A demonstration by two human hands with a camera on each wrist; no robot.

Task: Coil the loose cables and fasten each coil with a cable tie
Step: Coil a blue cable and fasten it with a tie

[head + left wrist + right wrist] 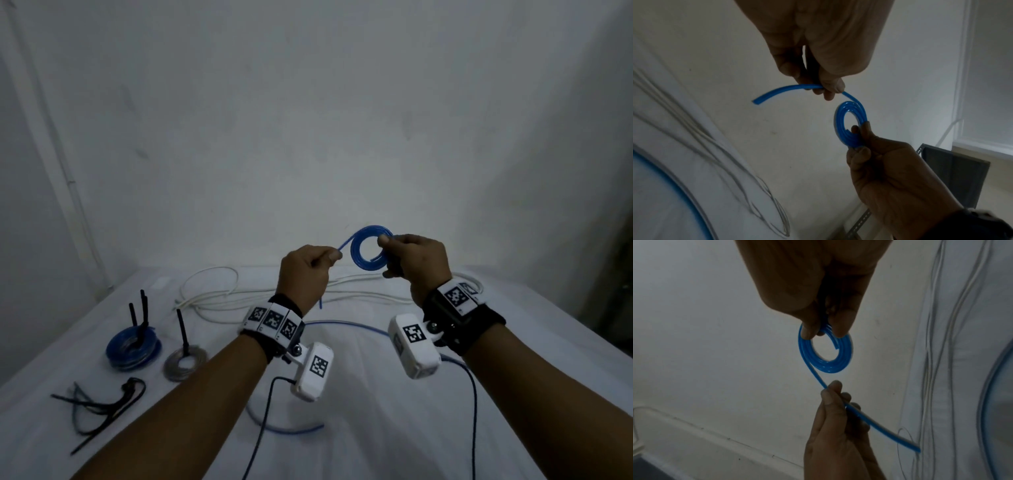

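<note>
Landmark: the blue coil (369, 252) held up in the air above the white-covered table (376, 428).
Right hand (416, 263): its fingers (842, 326) pinch the right side of the blue coil and keep the turns flat together.
Left hand (303, 274): just left of the blue coil, its fingers (830, 91) pinch the free tail (785, 91) that leads off the outer turn; a short end sticks out past them.
In hand: by my judgement the winding of this cable is nearly finished, with only that short tail left to lay on; no tie is on it yet.
Done: far left of the blue coil and below it, 2 coils lie on the table, a blue tied coil (133, 347) and a grey tied coil (185, 363), each with black tie ends standing up.
Left: behind and below the blue coil a white cable (219, 298) lies loose; nearer, another loose blue cable (346, 323) curves across the table.
Supplies: spare cable ties (99, 407) lie at the table's near left, well apart from the blue coil.
</note>
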